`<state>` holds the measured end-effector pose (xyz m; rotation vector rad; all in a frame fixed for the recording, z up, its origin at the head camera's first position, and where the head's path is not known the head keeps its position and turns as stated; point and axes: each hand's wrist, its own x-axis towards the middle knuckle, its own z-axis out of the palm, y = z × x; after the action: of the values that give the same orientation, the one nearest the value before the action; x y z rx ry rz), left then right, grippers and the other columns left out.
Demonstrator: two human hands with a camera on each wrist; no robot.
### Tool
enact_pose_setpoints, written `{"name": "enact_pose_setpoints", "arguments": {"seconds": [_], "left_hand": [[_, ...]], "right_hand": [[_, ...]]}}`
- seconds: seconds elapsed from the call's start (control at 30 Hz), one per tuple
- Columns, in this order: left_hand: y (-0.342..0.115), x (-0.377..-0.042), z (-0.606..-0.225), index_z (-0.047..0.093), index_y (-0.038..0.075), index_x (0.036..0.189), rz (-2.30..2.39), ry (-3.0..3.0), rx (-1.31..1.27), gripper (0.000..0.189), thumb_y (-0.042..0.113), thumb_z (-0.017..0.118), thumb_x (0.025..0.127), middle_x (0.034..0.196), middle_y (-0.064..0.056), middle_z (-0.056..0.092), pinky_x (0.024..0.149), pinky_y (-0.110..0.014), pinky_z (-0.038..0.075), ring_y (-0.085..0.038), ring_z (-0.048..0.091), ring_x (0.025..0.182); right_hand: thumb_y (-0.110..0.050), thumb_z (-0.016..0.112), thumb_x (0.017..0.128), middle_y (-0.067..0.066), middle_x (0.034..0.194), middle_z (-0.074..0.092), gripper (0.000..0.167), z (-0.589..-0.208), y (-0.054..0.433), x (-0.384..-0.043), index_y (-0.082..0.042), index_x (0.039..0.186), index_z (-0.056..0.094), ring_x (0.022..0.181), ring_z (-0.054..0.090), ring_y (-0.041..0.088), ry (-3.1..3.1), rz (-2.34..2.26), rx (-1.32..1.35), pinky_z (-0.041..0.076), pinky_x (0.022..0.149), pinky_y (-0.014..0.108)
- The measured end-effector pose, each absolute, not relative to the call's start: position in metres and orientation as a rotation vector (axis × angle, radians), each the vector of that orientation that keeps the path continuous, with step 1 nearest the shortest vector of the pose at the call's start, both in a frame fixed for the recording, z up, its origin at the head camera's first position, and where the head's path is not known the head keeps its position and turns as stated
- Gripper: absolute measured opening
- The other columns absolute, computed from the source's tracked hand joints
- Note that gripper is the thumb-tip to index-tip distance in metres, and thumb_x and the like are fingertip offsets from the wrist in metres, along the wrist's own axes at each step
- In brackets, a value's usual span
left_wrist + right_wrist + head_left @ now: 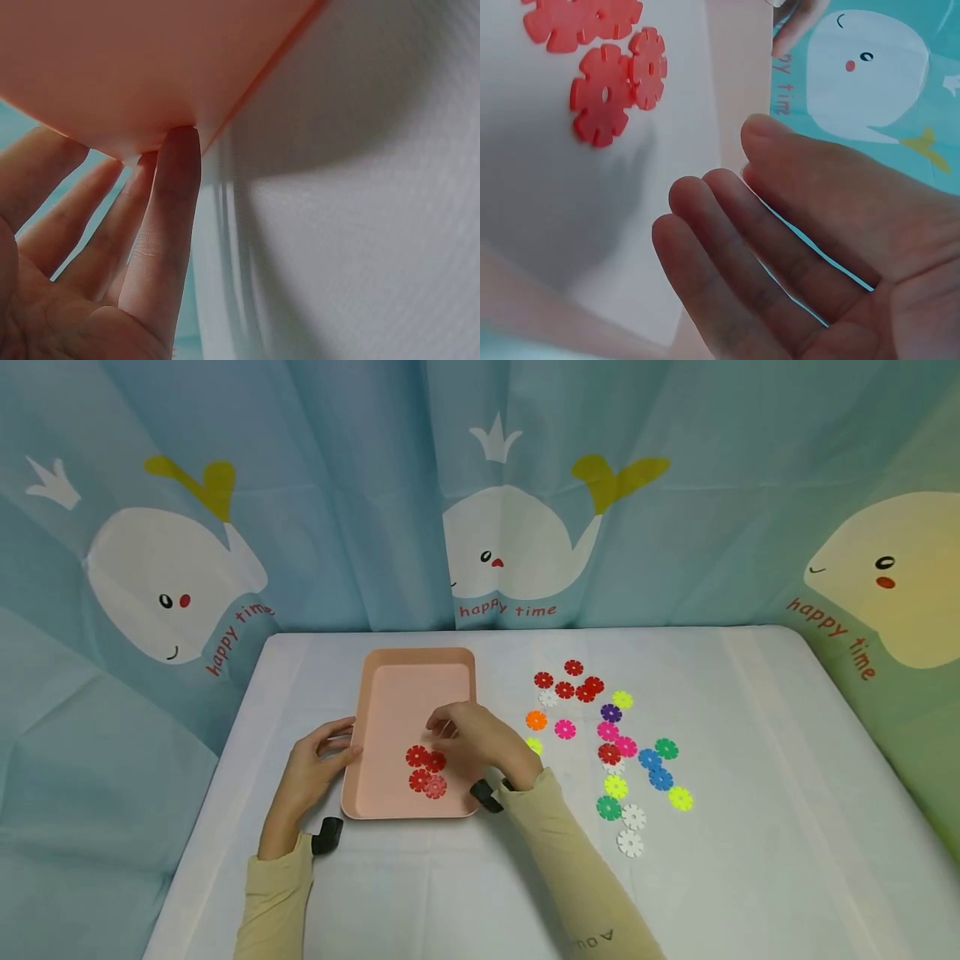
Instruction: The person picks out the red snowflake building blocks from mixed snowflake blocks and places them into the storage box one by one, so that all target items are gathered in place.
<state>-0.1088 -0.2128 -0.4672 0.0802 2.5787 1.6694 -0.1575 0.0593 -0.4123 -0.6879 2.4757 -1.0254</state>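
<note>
My left hand (pixel 307 772) touches the left rim of a pink tray (pixel 412 656). In the left wrist view, its fairly straight fingers (pixel 169 225) meet the tray's outer edge. Several red notched snowflake discs (pixel 417 780) lie in the tray's lower part, some overlapping. My right hand (pixel 480 739) hovers over the tray's right side, just beside these discs. Up close in the right wrist view, its loosely bent fingers (pixel 712 277) hold nothing visible and stand apart from the red discs (pixel 604 97).
Right of the tray, more notched discs are scattered on the white table (pixel 750 860): a red group (pixel 564 690), blue discs (pixel 661 778), white discs (pixel 630 842), green, yellow, pink, orange and purple ones. A blue whale-print curtain (pixel 360 527) hangs behind the table.
</note>
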Motion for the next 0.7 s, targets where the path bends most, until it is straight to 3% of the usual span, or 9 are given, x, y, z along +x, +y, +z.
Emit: {"name": "enact_pose_setpoints", "arguments": {"seconds": [0.47, 0.7], "left_hand": [[-0.212, -0.108, -0.465, 0.054, 0.003, 0.141, 1.698, 2.561, 0.067, 0.051, 0.015, 0.07, 0.094, 0.138, -0.021, 0.057, 0.088, -0.012, 0.045, -0.035, 0.061, 0.117], [-0.213, -0.11, -0.468, 0.054, 0.005, 0.141, 1.672, 2.574, 0.052, 0.052, 0.017, 0.071, 0.093, 0.138, -0.018, 0.058, 0.086, -0.01, 0.045, -0.021, 0.063, 0.112]], "right_hand": [[-0.009, 0.073, 0.09, 0.011, 0.103, 0.072, 0.025, -0.404, 0.082, -0.159, 0.002, 0.112, 0.07, 0.093, 0.066, 0.02, 2.519, -1.005, -0.749, 0.055, 0.087, 0.032], [-0.007, 0.072, 0.09, 0.015, 0.107, 0.072, 0.024, -0.4, 0.092, -0.156, 0.004, 0.112, 0.069, 0.095, 0.067, 0.023, 2.546, -1.01, -0.774, 0.055, 0.089, 0.035]]}}
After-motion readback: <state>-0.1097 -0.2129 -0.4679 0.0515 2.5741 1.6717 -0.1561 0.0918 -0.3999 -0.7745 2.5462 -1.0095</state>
